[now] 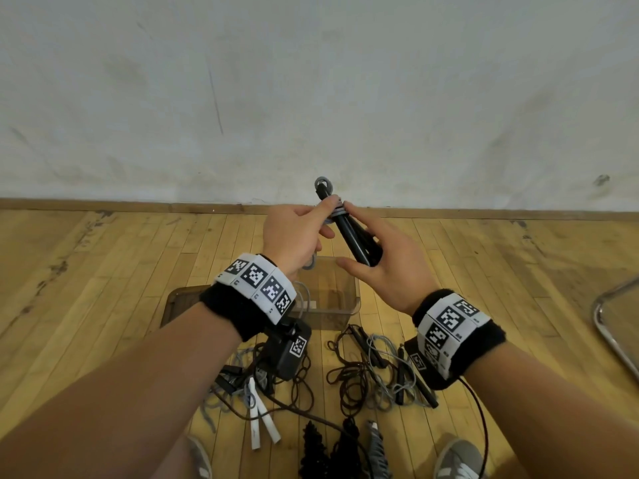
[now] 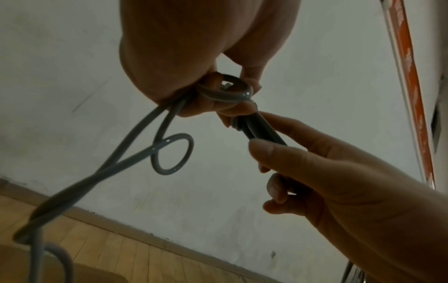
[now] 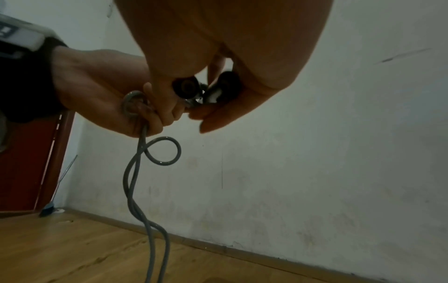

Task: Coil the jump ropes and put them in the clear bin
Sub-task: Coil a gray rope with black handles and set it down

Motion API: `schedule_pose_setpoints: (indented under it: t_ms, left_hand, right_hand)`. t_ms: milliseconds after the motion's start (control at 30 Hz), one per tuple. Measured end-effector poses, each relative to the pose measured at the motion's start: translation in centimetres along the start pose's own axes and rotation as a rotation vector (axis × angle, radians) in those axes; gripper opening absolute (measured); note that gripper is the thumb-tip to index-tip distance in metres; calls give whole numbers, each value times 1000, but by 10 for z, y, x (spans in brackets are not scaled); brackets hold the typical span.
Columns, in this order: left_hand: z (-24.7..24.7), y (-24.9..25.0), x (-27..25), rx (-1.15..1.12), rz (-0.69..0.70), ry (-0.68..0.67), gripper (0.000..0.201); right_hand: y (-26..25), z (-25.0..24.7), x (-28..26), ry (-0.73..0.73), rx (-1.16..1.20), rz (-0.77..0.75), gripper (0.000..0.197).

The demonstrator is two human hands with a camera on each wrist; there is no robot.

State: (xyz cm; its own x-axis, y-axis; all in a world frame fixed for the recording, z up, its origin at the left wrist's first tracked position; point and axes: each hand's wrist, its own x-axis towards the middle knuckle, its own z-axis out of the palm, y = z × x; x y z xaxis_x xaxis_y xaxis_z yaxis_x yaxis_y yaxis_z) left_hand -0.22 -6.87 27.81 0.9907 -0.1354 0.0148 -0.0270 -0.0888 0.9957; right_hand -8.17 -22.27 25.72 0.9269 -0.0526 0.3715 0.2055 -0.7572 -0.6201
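Fingers of right hand point(image 1: 383, 261) curled round two smooth black handles point(image 1: 349, 233); left hand point(image 1: 294, 236) pinching glossy grey cord point(image 2: 167, 153) wound at the handles' upper part.
Cord trailing down in twisted loops toward clear bin point(image 1: 340, 299), set on worn, scuffed plank floor point(image 1: 103, 271) below both hands. More tangled ropes point(image 1: 366, 368) lying just beside bin, nearer the feet. Stained white wall point(image 1: 311, 81) behind, wooden skirting along its base.

Clear bin point(image 1: 340, 299) partly behind hands point(image 1: 294, 236)
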Motion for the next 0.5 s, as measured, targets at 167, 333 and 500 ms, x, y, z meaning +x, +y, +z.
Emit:
schedule_pose_setpoints:
  t_ms: [167, 333, 500]
  left_hand:
    - [2, -2, 1, -95, -9, -79, 39]
    - [3, -2, -2, -110, 1, -158, 34]
    - [1, -2, -2, 18, 58, -273, 24]
  right_hand:
    - [-11, -7, 3, -77, 590, 294, 72]
    - [-9, -10, 3, -191, 789, 355, 49]
    - [3, -15, 9, -79, 579, 262, 47]
